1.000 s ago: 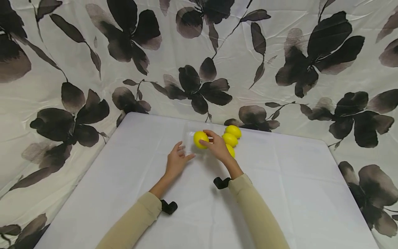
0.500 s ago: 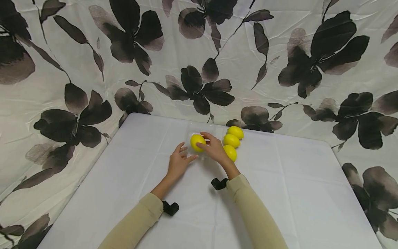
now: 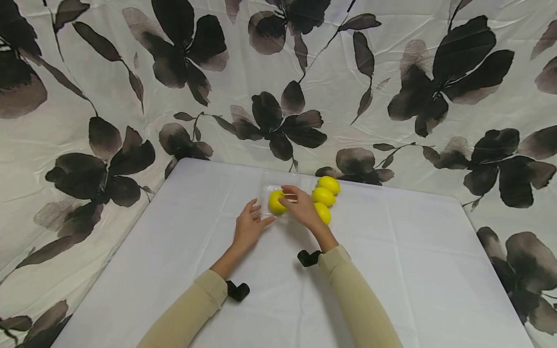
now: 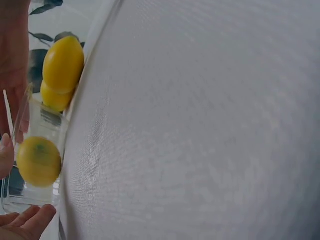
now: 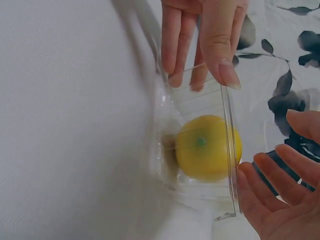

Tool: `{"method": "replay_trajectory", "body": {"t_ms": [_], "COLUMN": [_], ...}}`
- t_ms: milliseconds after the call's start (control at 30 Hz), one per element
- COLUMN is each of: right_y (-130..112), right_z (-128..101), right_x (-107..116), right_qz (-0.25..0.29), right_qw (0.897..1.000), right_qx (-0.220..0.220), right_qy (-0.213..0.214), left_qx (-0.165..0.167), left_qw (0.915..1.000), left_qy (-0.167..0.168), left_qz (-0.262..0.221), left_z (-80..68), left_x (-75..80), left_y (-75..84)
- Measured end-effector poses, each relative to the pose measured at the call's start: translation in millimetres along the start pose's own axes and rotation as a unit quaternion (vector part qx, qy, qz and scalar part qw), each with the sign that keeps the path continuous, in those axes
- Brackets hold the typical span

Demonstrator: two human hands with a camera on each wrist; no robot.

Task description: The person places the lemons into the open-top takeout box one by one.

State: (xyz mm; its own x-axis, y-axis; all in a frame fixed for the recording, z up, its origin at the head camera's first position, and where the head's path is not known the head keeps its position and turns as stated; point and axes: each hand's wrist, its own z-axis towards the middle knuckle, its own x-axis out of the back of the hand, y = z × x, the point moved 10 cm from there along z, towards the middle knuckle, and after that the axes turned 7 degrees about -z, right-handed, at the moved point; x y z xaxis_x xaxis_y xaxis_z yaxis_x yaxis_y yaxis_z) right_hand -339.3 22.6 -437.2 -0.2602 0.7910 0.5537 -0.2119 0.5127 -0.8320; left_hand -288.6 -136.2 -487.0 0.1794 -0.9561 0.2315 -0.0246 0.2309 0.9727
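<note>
**Head view: lemon in clear tub, both hands at rim**

Head cam, looking down on white bench [image 3: 391, 270] w/ floral cloth [image 3: 391, 72] behind and to both sides. Clear plastic tub [image 3: 266, 193] sits near far edge of bench, one lemon [image 3: 276, 202] inside it. Right hand [image 3: 302, 207] is over tub's right side, fingers loosely extended, tips at the rim; it grips nothing. Left hand [image 3: 248, 224] lies at tub's near-left corner, fingers relaxed and spread, index pointing toward tub.

Right wrist cam: lemon [image 5: 207, 147] rests on tub floor, stem end facing cam. Tub [image 5: 170, 165] walls transparent, ridged on far side. Right hand [image 5: 202, 35] above it, thumb tip touching the rim; other fingers straight behind far wall. Left hand [image 5: 280, 200] at lower right, fingers straight, tips just beside or touching tub's near edge – can't tell which.

Left wrist cam: tub [image 4: 47, 122] seen edge-on at left, lemon [image 4: 38, 161] inside. Left hand's fingertips [image 4: 30, 220] barely in view at bottom left.

Three more lemons [image 3: 325, 197] lie in a row on bench just right of tub, touching one another, nearest one partly hidden behind right hand. Both arms in beige sleeves [image 3: 357, 299], black strap [image 3: 308, 257] at each wrist.
</note>
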Motion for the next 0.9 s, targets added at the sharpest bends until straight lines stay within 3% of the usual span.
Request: {"method": "replay_trajectory", "body": {"t_ms": [333,900], "right_y": [8.5,35.7], "right_z": [-9.3,-23.7], "right_x": [26.8,58.3], "right_qz": [0.0,-0.005], "right_qw": [1.0,0.998], "right_qx": [0.006,-0.041], "right_qy": [0.021,0.036], "left_qx": [-0.002,-0.001], "left_qw": [0.9999,0.9996], "left_qy": [0.002,-0.003], "left_qz": [0.013,0.027], "left_z": [0.2,-1.3], "left_x": [-1.4,-2.5], "left_y": [1.6,5.4]}}
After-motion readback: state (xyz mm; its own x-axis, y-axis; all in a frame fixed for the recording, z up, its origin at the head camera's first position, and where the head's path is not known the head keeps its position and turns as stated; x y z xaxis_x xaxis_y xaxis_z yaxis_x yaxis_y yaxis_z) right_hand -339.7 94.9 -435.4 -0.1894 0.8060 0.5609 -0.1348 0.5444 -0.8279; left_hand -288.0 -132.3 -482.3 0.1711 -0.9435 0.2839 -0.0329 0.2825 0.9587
